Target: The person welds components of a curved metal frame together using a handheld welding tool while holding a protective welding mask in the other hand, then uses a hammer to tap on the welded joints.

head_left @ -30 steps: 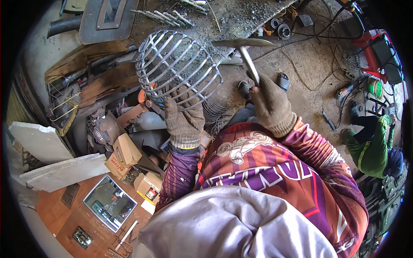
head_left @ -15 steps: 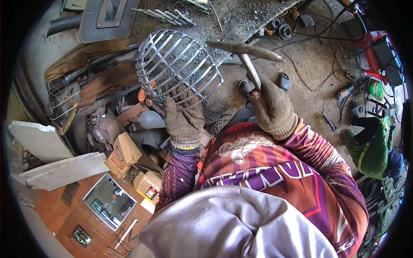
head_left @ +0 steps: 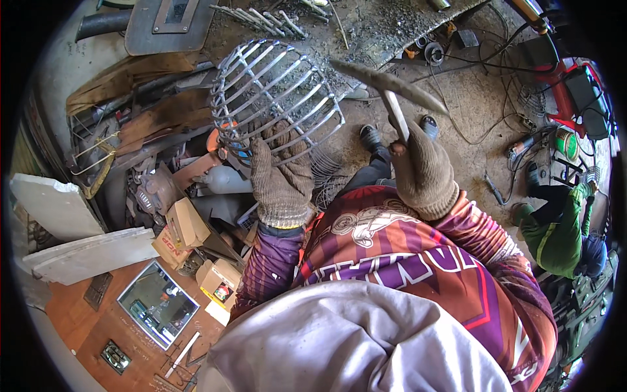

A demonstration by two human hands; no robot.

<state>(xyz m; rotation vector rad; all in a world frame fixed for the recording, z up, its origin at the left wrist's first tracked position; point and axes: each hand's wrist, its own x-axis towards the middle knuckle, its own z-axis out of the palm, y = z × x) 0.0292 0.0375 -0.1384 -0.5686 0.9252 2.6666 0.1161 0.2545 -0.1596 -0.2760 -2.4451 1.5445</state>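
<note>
My left hand (head_left: 282,186), in a brown knit glove, is wrapped round the lower bars of a round metal-rod cage (head_left: 266,90) and holds it up before me. The cage's ribs curve between a closed left end and an open right side. To the right, my right hand (head_left: 428,176), gloved alike, grips the handle of a chipping hammer (head_left: 392,83). Its long pointed head is raised right of the cage, apart from it. Part of the left fingers is hidden behind the bars.
A gritty worktable (head_left: 385,32) carries several thin rods (head_left: 261,23) and a welding shield (head_left: 134,36). Scrap and cardboard boxes (head_left: 186,225) crowd the left. Cables, an angle grinder (head_left: 522,149) and a red machine (head_left: 555,91) are at right. A person in green (head_left: 555,238) works there.
The hammer has shifted slightly right and its head is tilted more steeply. The cage stays in my left hand, slightly turned. The whole view has shifted a little.
</note>
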